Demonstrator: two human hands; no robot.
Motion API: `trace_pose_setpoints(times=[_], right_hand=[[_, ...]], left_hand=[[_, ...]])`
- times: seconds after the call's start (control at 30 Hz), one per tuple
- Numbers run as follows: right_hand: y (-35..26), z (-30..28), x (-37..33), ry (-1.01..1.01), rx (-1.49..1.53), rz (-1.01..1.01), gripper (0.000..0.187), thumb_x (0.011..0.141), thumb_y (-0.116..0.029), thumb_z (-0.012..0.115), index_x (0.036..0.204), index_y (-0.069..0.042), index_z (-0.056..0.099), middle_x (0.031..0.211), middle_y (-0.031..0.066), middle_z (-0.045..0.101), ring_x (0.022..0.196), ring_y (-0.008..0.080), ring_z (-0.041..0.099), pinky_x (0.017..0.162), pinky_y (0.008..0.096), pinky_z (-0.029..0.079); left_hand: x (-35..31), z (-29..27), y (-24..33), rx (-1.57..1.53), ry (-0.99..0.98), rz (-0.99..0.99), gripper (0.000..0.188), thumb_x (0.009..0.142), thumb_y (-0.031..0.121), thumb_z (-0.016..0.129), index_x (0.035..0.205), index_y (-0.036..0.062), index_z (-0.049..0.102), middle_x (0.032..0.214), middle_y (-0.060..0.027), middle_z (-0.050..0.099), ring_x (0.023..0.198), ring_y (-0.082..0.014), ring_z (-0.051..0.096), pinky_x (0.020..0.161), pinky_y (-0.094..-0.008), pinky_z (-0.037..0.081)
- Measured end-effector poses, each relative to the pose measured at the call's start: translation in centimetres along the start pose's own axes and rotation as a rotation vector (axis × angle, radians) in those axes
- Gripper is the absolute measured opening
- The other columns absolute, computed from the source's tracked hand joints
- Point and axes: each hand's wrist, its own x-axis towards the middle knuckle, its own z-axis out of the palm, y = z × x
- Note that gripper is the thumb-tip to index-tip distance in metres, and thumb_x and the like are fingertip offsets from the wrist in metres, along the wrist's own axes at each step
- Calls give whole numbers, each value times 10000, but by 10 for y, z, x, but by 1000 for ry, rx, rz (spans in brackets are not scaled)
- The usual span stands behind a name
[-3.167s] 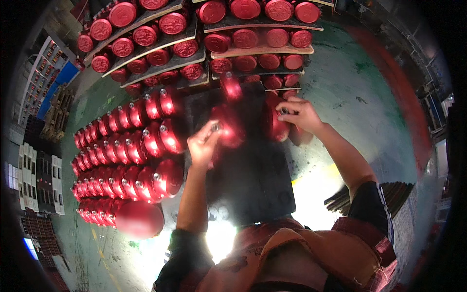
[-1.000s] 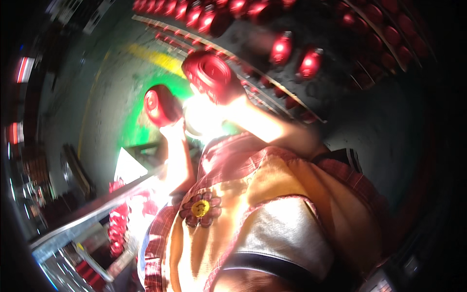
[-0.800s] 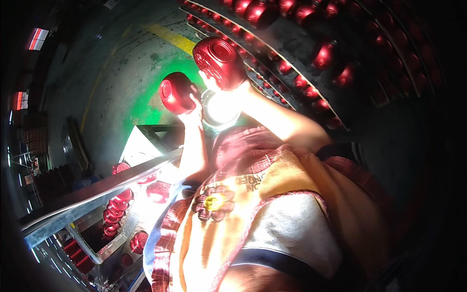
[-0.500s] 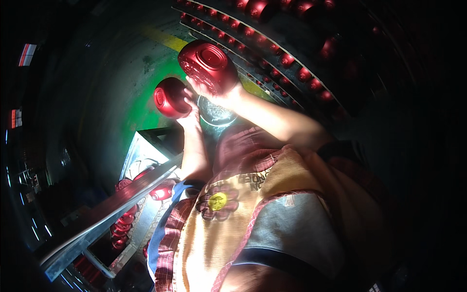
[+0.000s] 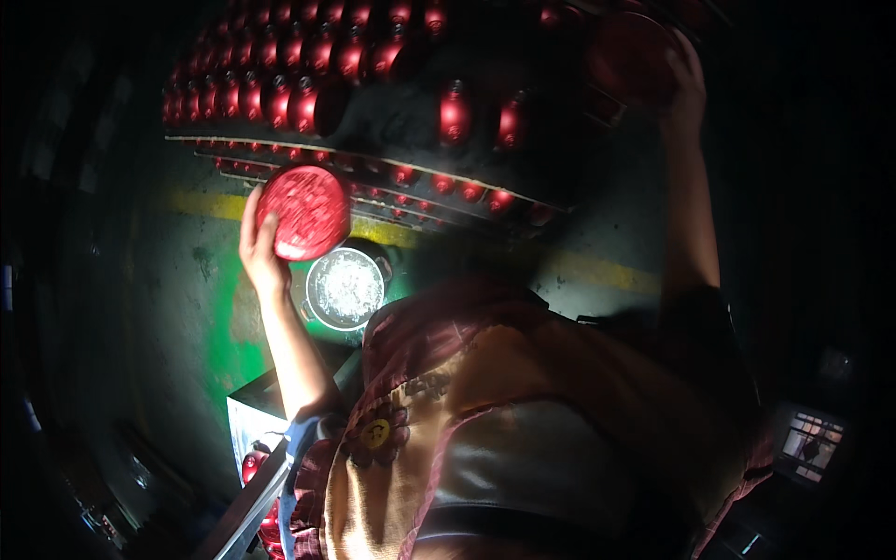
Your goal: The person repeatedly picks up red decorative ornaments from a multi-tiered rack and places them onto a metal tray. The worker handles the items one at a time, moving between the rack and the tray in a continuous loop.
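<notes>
My left hand (image 5: 263,245) grips a red metal pot (image 5: 306,213) by its left side, fingers wrapped on its edge. The pot's round face is turned toward me and looks glossy, a little blurred. At the upper right my right arm reaches far out, and my right hand (image 5: 687,82) holds a second red pot (image 5: 633,58) by its right edge. That pot is in deep shade beside the rack, and whether it rests on anything I cannot tell. Below the left pot stands a round two-handled metal basin (image 5: 310,280) with bright, glittering contents, apparently water.
Ahead, a tiered rack (image 5: 392,161) carries rows of red pots (image 5: 306,105). A yellow line (image 5: 210,203) and a green patch (image 5: 233,345) mark the floor. At lower left are a metal frame (image 5: 247,504) and more red pots (image 5: 252,465).
My view has swung right toward the rack. The hands, close together before, are now far apart: the right has carried its pot to the rack, while the left holds its pot near the basin.
</notes>
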Motion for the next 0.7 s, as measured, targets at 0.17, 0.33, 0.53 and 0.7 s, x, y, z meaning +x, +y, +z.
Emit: trace_pose_setpoints(times=[0.17, 0.33, 0.53, 0.7], right_hand=[[118, 31, 37, 114, -1014, -615, 473, 841, -236, 756, 1297, -283, 639, 1287, 129, 585, 1204, 330, 548, 1017, 422, 474], [227, 66, 12, -46, -842, -14, 457, 830, -238, 737, 1243, -409, 641, 1445, 100, 406, 1297, 365, 443, 983, 450, 507], [206, 69, -3, -166, -913, -6, 523, 832, -239, 739, 1316, -386, 608, 1516, 168, 330, 1347, 427, 369, 1074, 473, 423], [140, 85, -73, -447, -602, -227, 678, 778, -224, 796, 1402, -325, 551, 1580, 240, 198, 1430, 458, 213, 1135, 548, 311]], left_hand=[[84, 140, -49, 809, -203, 332, 463, 829, 45, 735, 1275, 158, 677, 1384, -143, 525, 1285, -288, 513, 1072, -366, 402], [121, 194, -110, 1013, -214, 335, 474, 821, 99, 754, 1271, 226, 672, 1459, -135, 459, 1279, -348, 507, 1062, -400, 446], [105, 221, -113, 1291, -101, 456, 502, 816, 150, 782, 1292, 255, 660, 1487, -173, 427, 1303, -390, 453, 1075, -451, 424], [56, 262, -94, 1091, -244, 514, 563, 781, 182, 805, 1319, 193, 638, 1500, -227, 396, 1339, -430, 413, 1100, -470, 393]])
